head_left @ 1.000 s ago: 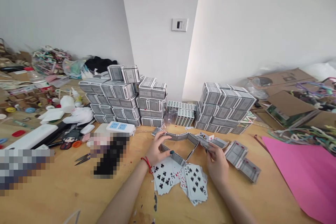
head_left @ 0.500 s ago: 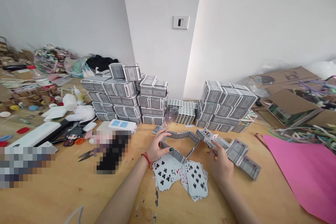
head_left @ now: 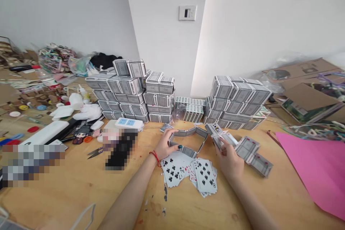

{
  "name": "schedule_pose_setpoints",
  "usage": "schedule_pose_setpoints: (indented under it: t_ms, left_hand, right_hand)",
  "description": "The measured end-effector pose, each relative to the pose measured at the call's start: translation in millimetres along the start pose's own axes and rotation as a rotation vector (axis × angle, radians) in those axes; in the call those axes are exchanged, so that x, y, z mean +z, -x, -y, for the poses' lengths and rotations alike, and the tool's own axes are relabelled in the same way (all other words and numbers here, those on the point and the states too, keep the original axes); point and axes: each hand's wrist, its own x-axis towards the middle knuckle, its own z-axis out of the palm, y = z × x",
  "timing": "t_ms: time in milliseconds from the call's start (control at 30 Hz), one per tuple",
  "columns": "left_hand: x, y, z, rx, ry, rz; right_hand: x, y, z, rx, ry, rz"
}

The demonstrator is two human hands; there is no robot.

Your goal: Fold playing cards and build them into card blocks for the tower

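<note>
Card frame: an open ring of folded card pieces (head_left: 188, 140) lies on the table (head_left: 67, 190), just in front of the stacked card boxes (head_left: 129, 93).
Left hand: left hand (head_left: 165, 145) curls round the ring's left corner, fingers closed on its wall.
Right hand: right hand (head_left: 229, 156) pinches a folded card piece (head_left: 225, 138) just right of the ring.
Loose cards: face-up playing cards (head_left: 188, 176) lie fanned between the wrists.
Far right: pink sheet (head_left: 315, 169).

Both forearms reach forward, converging toward centre. Left hand (head_left: 165, 145): palm turned inward, fingers curled, thumb forward, red string on wrist. Right hand (head_left: 230, 159): palm down, fingers bent forward, pinching lightly.
</note>
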Motion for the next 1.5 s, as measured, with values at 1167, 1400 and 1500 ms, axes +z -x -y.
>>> schedule_pose_setpoints:
  t_ms: [1167, 1400, 1500]
  left_hand:
    - [11.8, 6, 6, -0.078, -0.148, -0.081]
    - [6.4, 6, -4, -0.069, -0.029, 0.017]
    - [6.9, 7, -7, -0.125, -0.059, 0.008]
  right_hand:
    - [-8, 10, 8, 0.285, -0.260, 0.059]
    - [-12, 4, 9, 0.237, -0.325, 0.064]
    - [-13, 2, 5, 0.189, -0.388, 0.043]
